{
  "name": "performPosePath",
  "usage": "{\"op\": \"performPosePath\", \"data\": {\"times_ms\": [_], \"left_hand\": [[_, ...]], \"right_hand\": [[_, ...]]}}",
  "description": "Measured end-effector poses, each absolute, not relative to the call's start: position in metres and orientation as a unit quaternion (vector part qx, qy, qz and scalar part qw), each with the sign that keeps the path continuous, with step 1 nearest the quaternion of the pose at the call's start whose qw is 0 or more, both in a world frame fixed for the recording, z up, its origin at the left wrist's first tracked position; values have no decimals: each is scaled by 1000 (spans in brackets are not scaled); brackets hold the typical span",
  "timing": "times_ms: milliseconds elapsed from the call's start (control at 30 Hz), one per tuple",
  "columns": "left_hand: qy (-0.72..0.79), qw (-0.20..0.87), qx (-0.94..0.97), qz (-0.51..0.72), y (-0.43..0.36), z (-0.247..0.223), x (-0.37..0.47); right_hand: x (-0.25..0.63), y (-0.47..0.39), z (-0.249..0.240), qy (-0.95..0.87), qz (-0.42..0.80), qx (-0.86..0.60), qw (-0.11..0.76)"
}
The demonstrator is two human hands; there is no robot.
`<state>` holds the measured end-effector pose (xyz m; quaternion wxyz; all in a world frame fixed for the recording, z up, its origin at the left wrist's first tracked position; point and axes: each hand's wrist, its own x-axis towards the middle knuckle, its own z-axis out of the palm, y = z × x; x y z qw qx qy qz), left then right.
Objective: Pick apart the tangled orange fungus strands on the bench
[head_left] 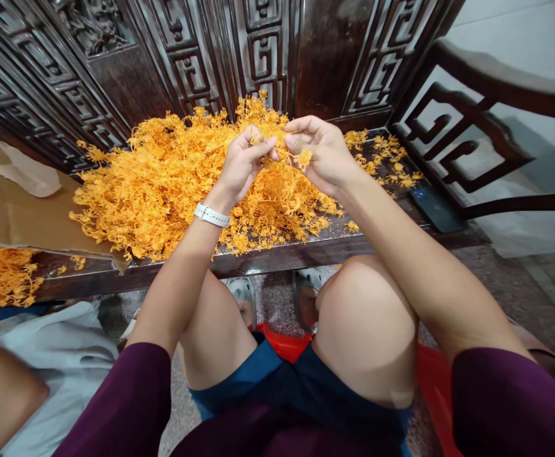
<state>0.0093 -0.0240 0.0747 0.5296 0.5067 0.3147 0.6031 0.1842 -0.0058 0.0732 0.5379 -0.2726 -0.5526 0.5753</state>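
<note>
A big heap of orange, curly, flower-like sprigs (163, 184) covers the dark wooden bench seat. Over the heap's right part, my left hand (245, 158) pinches an orange piece between thumb and forefinger. Close beside it, my right hand (327, 155) is closed on an orange piece as well, and a small flower-shaped end (304, 158) shows at its palm side. Whether both hands grip the same sprig I cannot tell, since the orange behind blends in.
Carved wooden backrest (267, 57) rises behind the heap; an openwork armrest (477, 127) stands right. A dark phone-like slab (436, 206) lies at the bench's right end. Cardboard (34, 212) divides off another orange pile (1, 276) at left, near another person's bare limb (1, 393).
</note>
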Motion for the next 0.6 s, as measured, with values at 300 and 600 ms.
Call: {"op": "performPosePath", "data": {"times_ms": [300, 600], "left_hand": [[336, 596, 463, 563, -36, 89, 12], [317, 617, 517, 502, -41, 95, 5]], "right_hand": [[182, -14, 81, -513, 623, -268, 526], [183, -19, 89, -525, 632, -275, 500]]}}
